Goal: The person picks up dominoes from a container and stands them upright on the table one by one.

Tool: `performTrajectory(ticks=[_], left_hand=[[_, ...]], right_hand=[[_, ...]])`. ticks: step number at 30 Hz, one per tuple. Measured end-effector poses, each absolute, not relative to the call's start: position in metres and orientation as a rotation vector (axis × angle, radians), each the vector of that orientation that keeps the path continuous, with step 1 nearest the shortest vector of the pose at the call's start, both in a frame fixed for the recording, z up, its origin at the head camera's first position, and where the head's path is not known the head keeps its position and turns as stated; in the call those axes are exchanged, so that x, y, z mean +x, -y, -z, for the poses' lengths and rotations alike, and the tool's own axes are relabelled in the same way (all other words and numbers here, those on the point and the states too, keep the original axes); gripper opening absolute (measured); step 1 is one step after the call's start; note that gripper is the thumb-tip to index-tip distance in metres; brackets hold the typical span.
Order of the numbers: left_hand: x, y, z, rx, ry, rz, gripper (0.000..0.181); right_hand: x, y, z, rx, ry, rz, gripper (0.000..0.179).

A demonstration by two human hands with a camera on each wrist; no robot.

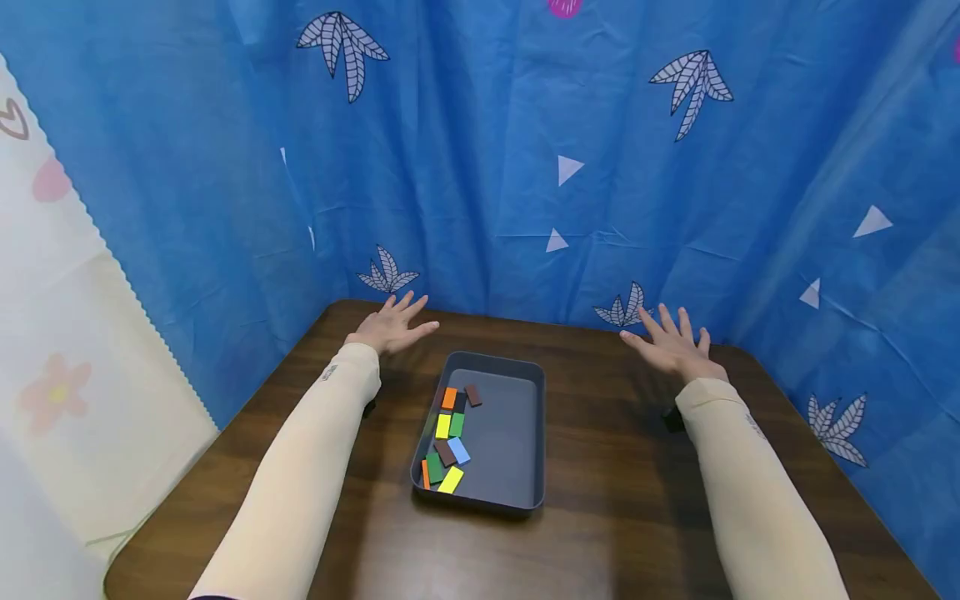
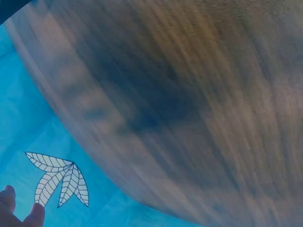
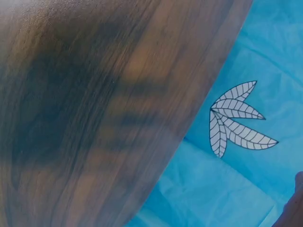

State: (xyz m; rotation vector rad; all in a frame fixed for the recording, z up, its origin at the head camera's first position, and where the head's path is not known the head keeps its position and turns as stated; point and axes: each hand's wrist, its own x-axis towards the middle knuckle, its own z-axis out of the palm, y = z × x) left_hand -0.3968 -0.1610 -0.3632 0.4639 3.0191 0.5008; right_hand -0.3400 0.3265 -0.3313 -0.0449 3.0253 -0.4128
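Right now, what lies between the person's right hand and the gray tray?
Only a bare stretch of brown tabletop lies between the right hand and the gray tray; the head view shows this.

Cream sleeves (image 1: 300,475), bearing small grey lettering (image 1: 328,372), are ending just behind the left hand (image 1: 390,328) and right hand (image 1: 673,348); black pieces (image 1: 674,419) are showing beneath the sleeves.

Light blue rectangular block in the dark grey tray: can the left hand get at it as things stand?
Probably yes: the left hand holds nothing, the tray has no lid and nothing covers the light blue block. A dark brown rectangular block crowds its left side, though.
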Motion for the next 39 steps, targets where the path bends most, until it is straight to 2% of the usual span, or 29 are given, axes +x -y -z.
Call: performTrajectory(ticks=[10,19,25,39], left_hand=[[-0.396,0.168,0.372,0.435,-2.966,-0.593,0.087],[-0.385,0.176,0.386,0.499,-2.902,-0.868,0.076],[-0.384,0.177,0.397,0.516,-2.858,-1.025,0.075],[-0.371,0.168,0.392,0.763,-2.758,-1.075,0.082]], right_hand=[[-0.345,-0.325,0.335,-0.046,-3.035,0.474,0.098],[-0.354,-0.316,0.349,-0.196,-3.012,0.677,0.094],[-0.357,-0.309,0.358,-0.236,-3.004,0.798,0.090],[-0.357,-0.283,0.359,-0.322,-2.968,0.935,0.089]])
